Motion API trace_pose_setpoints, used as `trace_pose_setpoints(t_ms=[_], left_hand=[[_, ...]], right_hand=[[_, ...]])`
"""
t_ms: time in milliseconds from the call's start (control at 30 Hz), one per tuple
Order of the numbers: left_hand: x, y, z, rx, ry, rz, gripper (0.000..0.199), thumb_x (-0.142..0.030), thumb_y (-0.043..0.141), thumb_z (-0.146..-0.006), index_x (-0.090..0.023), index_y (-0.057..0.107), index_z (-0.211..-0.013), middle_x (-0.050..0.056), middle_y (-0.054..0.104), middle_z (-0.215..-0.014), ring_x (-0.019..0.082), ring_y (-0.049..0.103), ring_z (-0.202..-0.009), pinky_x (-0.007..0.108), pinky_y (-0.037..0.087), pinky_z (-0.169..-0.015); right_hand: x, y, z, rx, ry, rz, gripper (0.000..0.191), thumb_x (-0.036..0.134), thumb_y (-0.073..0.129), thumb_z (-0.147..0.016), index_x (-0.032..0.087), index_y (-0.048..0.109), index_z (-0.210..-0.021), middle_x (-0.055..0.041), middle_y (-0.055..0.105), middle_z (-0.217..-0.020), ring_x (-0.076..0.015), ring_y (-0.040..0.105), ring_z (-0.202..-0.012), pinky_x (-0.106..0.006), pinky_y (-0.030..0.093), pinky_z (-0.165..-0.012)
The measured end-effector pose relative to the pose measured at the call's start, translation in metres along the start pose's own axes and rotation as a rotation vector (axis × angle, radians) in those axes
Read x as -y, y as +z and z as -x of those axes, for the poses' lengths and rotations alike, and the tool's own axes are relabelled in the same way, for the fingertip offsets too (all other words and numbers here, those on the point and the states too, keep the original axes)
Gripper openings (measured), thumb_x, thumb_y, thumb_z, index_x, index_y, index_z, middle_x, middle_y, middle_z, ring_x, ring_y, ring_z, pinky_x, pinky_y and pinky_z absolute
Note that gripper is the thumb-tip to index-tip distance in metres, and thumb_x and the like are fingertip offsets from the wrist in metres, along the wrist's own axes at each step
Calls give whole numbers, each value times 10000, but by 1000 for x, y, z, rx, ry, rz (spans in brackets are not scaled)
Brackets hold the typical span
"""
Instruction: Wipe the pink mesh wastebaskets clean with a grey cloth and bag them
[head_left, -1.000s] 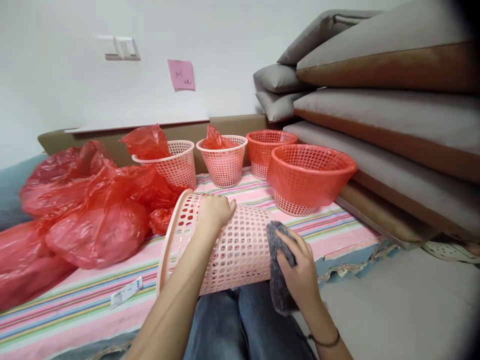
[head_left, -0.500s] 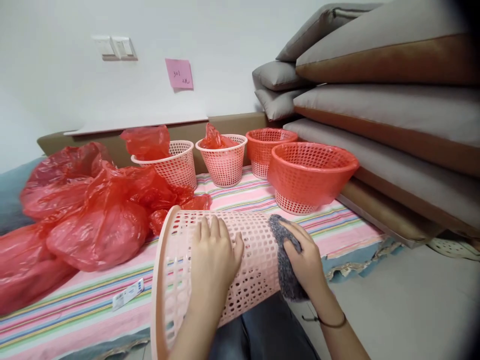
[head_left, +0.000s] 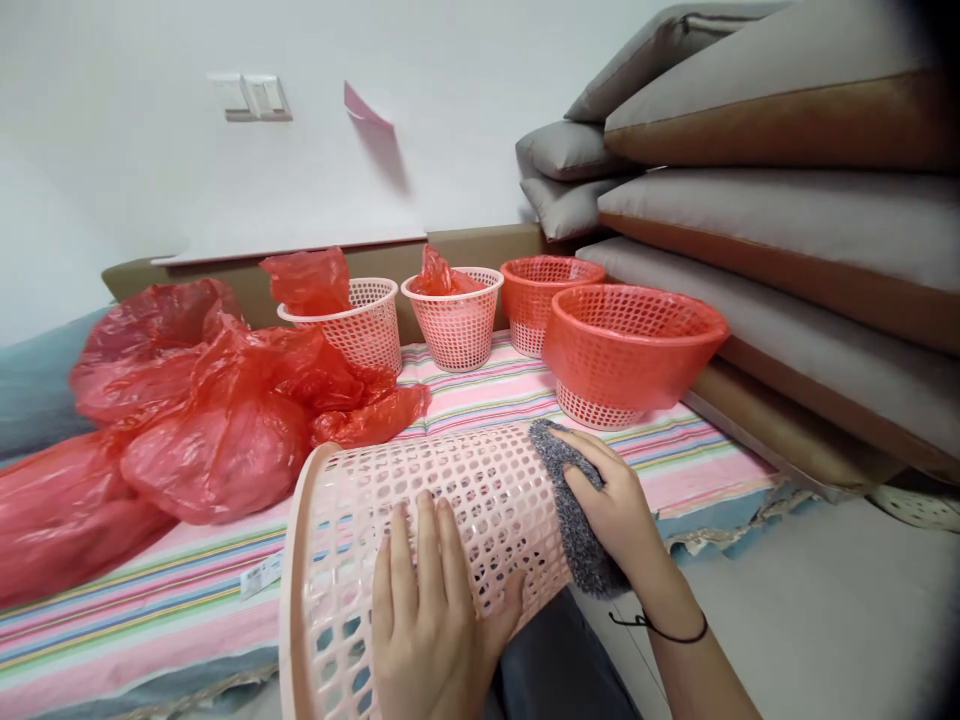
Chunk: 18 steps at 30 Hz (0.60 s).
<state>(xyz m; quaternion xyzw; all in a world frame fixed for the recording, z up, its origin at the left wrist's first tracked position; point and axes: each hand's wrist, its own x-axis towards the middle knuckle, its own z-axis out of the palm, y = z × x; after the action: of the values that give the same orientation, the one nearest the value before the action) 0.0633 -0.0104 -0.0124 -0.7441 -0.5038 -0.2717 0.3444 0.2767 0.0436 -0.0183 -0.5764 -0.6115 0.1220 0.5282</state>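
A pink perforated plastic basket (head_left: 465,490) lies on its side across my lap, its wide rim to the left and its base to the right. My left hand (head_left: 431,610) rests flat on the basket's side, fingers stretched out and apart. At the base end my right hand (head_left: 611,510) presses a dark grey fuzzy cloth (head_left: 577,550) against the basket, fingers curved over it. A dark band circles the right wrist. Part of the cloth is hidden under that hand.
Behind stand two pink baskets (head_left: 459,320) with red plastic bags, and two more lined with red bags (head_left: 637,345). Bulging red bags (head_left: 217,440) lie left on the striped cloth (head_left: 225,570), near a white label (head_left: 261,576). Grey-brown cushions (head_left: 780,220) are stacked at right.
My left hand has slid down the basket toward me, its fingers straighter. The basket has turned slightly. My right hand keeps the cloth at the base end. The wall note has flipped up.
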Motion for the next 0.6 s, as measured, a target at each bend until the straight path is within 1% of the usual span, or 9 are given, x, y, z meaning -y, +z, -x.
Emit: trace_pose_setpoints(t_ms=[67, 133, 200, 267, 300, 367, 467, 533, 600], left_hand=[[11, 4, -1, -21, 28, 16, 850, -519, 642, -781, 29, 449, -1402, 255, 586, -1331, 430, 523, -1237, 496, 346, -1044], [24, 10, -5, -60, 56, 45, 787, -492, 659, -781, -18, 489, -1385, 217, 600, -1333, 399, 529, -1243, 472, 348, -1056], [35, 17, -11, -88, 76, 81, 715, -459, 672, -785, -49, 531, -1352, 189, 614, -1326, 377, 539, -1241, 458, 355, -1060], [40, 22, -15, -101, 84, 116, 666, -443, 670, -789, -56, 559, -1319, 181, 621, -1319, 372, 547, -1235, 457, 365, -1056], [39, 24, -16, -99, 86, 132, 650, -439, 666, -790, -56, 567, -1307, 182, 622, -1318, 371, 549, -1233, 457, 369, -1052], [33, 25, -15, -99, 72, 151, 633, -435, 660, -790, -54, 576, -1288, 192, 624, -1312, 369, 557, -1225, 454, 372, -1045], [19, 24, -7, -103, 48, 160, 629, -430, 658, -786, -42, 578, -1274, 216, 629, -1293, 364, 573, -1203, 449, 368, -1039], [13, 23, -3, -88, 34, 161, 621, -417, 659, -789, -40, 575, -1275, 221, 624, -1297, 363, 569, -1209, 447, 361, -1043], [10, 23, -1, -60, 20, 161, 610, -393, 658, -795, -49, 564, -1290, 216, 614, -1315, 359, 553, -1233, 446, 351, -1055]], right_hand=[[3, 1, 7, -15, -11, 30, 395, 242, 471, -848, 231, 654, -1198, -58, 622, -1287, -245, 540, -1217, -463, 413, -1072], [4, -2, 29, -47, -42, 100, 383, 267, 484, -866, 249, 644, -1213, -59, 612, -1293, -258, 528, -1222, -479, 427, -1048], [5, -8, 56, -54, -92, 169, 364, 293, 505, -881, 277, 637, -1219, -56, 609, -1281, -262, 529, -1202, -470, 458, -1001], [5, -13, 75, -43, -125, 221, 354, 296, 516, -888, 299, 634, -1222, -52, 602, -1275, -259, 534, -1179, -455, 479, -963], [5, -14, 78, -37, -133, 239, 354, 290, 516, -888, 303, 635, -1221, -51, 600, -1274, -258, 534, -1170, -452, 482, -954], [2, -12, 70, -31, -127, 256, 363, 268, 506, -883, 290, 641, -1219, -55, 606, -1266, -260, 532, -1161, -461, 475, -959], [-6, 0, 29, -36, -86, 209, 384, 227, 485, -853, 236, 659, -1195, -72, 627, -1239, -263, 539, -1153, -480, 445, -1002], [-12, 9, -1, -13, -67, 115, 392, 201, 469, -834, 205, 664, -1175, -78, 640, -1226, -251, 553, -1154, -467, 429, -1033], [-17, 14, -18, 21, -62, 36, 390, 192, 465, -828, 197, 661, -1165, -74, 644, -1229, -239, 560, -1163, -445, 419, -1053]])
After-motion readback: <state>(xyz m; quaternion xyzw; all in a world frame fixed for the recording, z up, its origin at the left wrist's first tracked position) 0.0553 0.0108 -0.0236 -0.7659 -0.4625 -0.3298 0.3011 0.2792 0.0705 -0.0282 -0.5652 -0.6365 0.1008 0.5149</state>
